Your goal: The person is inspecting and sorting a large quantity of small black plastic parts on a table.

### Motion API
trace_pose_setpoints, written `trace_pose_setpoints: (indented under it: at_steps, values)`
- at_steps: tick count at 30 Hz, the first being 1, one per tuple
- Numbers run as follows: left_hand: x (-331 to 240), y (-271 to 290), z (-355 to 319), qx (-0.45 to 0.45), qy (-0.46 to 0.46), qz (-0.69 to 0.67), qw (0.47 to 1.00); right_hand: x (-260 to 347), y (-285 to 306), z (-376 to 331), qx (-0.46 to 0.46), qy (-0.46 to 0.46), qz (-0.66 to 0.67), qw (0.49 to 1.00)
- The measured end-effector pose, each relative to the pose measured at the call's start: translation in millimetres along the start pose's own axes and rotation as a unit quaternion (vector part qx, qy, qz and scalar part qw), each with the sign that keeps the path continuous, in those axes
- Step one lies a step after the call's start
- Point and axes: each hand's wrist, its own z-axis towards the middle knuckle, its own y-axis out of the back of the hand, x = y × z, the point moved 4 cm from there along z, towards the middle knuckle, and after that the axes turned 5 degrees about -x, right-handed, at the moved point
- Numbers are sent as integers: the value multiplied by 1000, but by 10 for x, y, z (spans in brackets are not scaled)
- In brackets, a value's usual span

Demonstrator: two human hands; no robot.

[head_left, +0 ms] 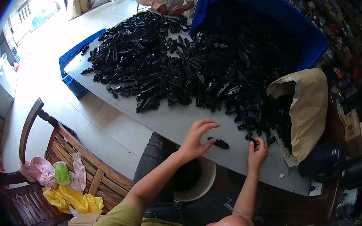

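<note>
1. Black plastic parts [141, 64] lie heaped across the table [182, 121], strays reaching the surface's left corner beside a blue crate [70, 83]; a bump could spill them over that edge.
2. Beyond the heap, at the far edge, a co-worker's hands [167, 9] are close together; pulling parts from the base there could set the pile sliding.
3. At the near edge, the left hand [196, 141] arches with fingers spread, gripping nothing, its thumb by a lone black part [221, 143]; whether they touch is unclear. A careless sweep could knock that part off the edge, toward the pale bucket [203, 190] below.
4. The right hand [257, 148], toward the near right corner, is pinched around what looks like a small black piece [254, 142], mostly hidden; a loose pinch could drop it.
5. Farther right, a tilted blue bin [301, 29] and a gaping paper sack [311, 111] crowd the right edge; should the bin shift, more parts could pour out.
</note>
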Motion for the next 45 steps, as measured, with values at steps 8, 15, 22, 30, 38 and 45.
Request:
trace_pose_setpoints:
  at_steps: [8,15,22,30,38,45]
  values:
    - [-1694,640,-127,46,-274,-413,867,-47,-22,-2,-14,13,5,1000]
    - [-1873,629,-262,-129,-269,-380,876,-128,-46,-2,-7,14,8,1000]
    - [-1862,650,-309,-128,-273,-387,871,-86,-43,-19,-3,3,6,1000]
    - [-1888,738,-277,-50,-267,-390,880,-75,-34,-8,3,-17,25,1000]
    - [-2013,667,-271,-111,-255,-419,864,-74,-39,-11,-5,-4,10,1000]
    - [-1949,671,-338,-107,-274,-398,869,-92,-43,-15,-3,-13,14,1000]
